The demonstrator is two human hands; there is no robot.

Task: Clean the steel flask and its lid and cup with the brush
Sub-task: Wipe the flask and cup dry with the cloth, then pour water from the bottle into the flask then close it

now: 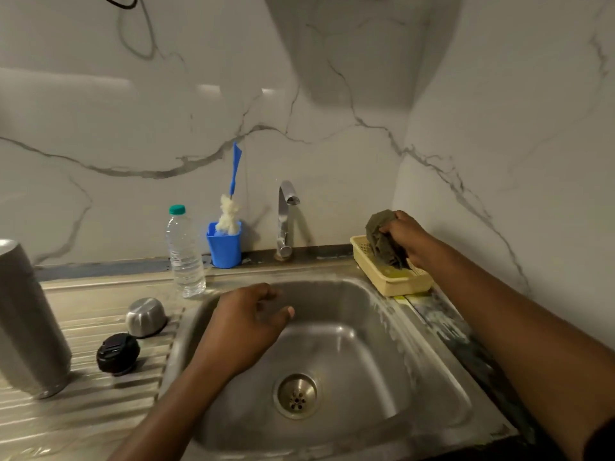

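Note:
The steel flask (28, 321) stands upright on the ribbed drainboard at far left. Its steel cup (145, 317) lies upside down near the sink's left rim, and the black lid (117, 353) rests just in front of it. The brush (231, 207), blue-handled with a white head, stands in a blue holder (224, 249) against the back wall. My right hand (407, 236) grips a dark green scrub cloth (382, 239) over a yellow basket (389, 281) at the sink's back right corner. My left hand (248, 326) hovers over the sink's left side, fingers loosely curled and holding nothing.
A steel sink (349, 344) with a round drain (296, 395) fills the middle. A chrome tap (286, 221) rises behind it. A clear water bottle with a green cap (184, 252) stands left of the blue holder. Marble walls close in behind and to the right.

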